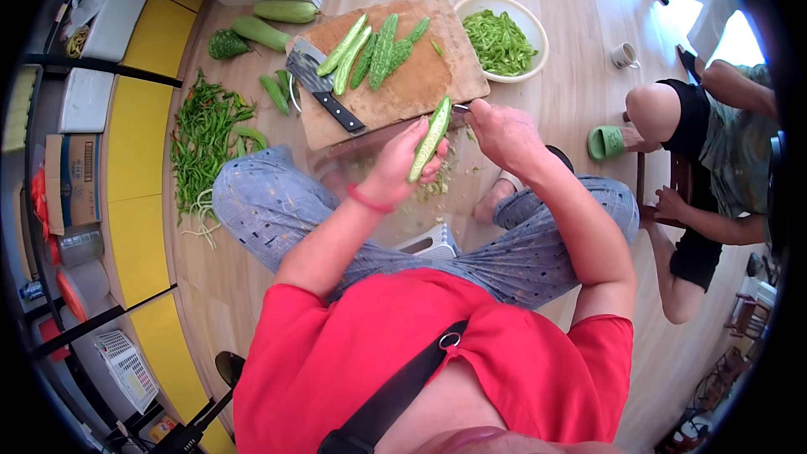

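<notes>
My left hand (395,164), with a red band at its wrist, grips a halved bitter melon (426,150), cut face up. Beside its upper end, my right hand (508,136) is closed on a thin metal utensil (459,108); its working end is too small to make out. Just beyond both hands lies a worn wooden cutting board (462,71). Several bitter melon halves (385,49) rest on it, some skin up, others hollow side up. A cleaver (340,111) with a black handle lies along the board's left side.
A white bowl (543,40) of sliced greens stands right of the board. Gourds (260,32) and a pile of green chillies (206,122) lie on the floor to the left. Scraps (437,185) lie below my hands. Another person sits at right, near a mug (624,55).
</notes>
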Action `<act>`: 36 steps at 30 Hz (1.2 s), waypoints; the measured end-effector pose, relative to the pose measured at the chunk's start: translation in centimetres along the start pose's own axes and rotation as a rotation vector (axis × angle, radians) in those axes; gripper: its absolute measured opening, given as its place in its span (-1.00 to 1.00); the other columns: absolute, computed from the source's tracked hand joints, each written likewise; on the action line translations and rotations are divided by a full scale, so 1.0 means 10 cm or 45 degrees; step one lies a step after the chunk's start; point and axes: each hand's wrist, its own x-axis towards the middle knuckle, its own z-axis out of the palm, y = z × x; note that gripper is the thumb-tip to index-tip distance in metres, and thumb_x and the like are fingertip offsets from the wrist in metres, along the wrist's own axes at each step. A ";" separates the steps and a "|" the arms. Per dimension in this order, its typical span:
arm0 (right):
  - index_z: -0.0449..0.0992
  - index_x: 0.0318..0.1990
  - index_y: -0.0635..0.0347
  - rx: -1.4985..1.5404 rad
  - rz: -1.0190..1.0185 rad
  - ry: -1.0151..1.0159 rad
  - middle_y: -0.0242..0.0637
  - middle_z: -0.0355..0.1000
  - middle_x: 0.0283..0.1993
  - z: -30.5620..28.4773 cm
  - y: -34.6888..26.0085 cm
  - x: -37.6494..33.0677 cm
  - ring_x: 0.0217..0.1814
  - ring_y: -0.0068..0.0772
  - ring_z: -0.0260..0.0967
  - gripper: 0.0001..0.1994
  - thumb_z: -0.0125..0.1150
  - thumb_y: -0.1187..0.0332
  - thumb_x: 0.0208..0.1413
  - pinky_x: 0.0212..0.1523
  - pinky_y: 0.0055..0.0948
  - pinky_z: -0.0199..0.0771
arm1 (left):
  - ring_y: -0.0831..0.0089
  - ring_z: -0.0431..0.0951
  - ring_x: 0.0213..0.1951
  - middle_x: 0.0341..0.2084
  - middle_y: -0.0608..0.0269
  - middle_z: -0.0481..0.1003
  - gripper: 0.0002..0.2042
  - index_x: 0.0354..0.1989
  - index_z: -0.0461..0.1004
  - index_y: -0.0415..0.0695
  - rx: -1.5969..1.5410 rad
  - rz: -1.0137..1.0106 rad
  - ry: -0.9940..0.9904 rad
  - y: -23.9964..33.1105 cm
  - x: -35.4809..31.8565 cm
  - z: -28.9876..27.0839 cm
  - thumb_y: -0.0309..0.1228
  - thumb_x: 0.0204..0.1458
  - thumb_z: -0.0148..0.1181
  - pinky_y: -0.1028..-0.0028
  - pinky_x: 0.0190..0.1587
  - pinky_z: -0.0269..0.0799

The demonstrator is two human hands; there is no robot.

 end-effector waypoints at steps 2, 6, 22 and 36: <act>0.32 -0.41 0.24 -0.068 -0.003 -0.019 -0.05 0.41 -0.55 0.06 0.00 0.00 -0.44 -0.03 0.41 -0.87 -0.09 0.38 -0.01 -0.44 -0.14 0.36 | 0.61 0.21 -0.69 -0.49 0.31 0.35 -0.72 -0.13 0.25 -0.04 0.010 0.003 -0.032 -0.03 -0.01 0.07 -0.15 0.17 -0.28 0.63 -0.67 0.09; 0.31 -0.41 0.26 -0.119 -0.034 0.038 -0.05 0.41 -0.55 0.13 0.01 -0.02 -0.45 -0.04 0.42 -0.89 -0.09 0.41 -0.03 -0.45 -0.17 0.39 | 0.62 0.20 -0.69 -0.52 0.34 0.33 -0.73 -0.10 0.25 -0.05 0.004 0.091 -0.049 -0.14 0.02 0.12 -0.19 0.17 -0.25 0.64 -0.67 0.08; 0.30 -0.43 0.29 0.039 -0.213 -0.222 -0.02 0.39 -0.59 0.26 -0.35 -0.10 -0.53 -0.02 0.40 -0.89 -0.07 0.42 -0.06 -0.49 -0.17 0.40 | 0.60 0.39 -0.28 -0.25 0.31 0.41 -0.68 0.00 0.29 -0.21 0.299 0.344 0.220 -0.26 0.04 -0.14 -0.33 0.16 -0.21 0.61 -0.27 0.30; 0.40 -0.53 0.38 0.079 -0.189 -0.231 0.02 0.41 -0.55 0.37 -0.13 -0.22 -0.43 -0.01 0.43 -0.50 0.05 -0.04 -0.08 -0.43 -0.19 0.43 | 0.60 0.40 -0.37 -0.36 0.34 0.39 -0.75 -0.14 0.32 -0.15 0.105 0.129 0.182 -0.37 0.27 -0.15 -0.28 0.17 -0.20 0.61 -0.41 0.33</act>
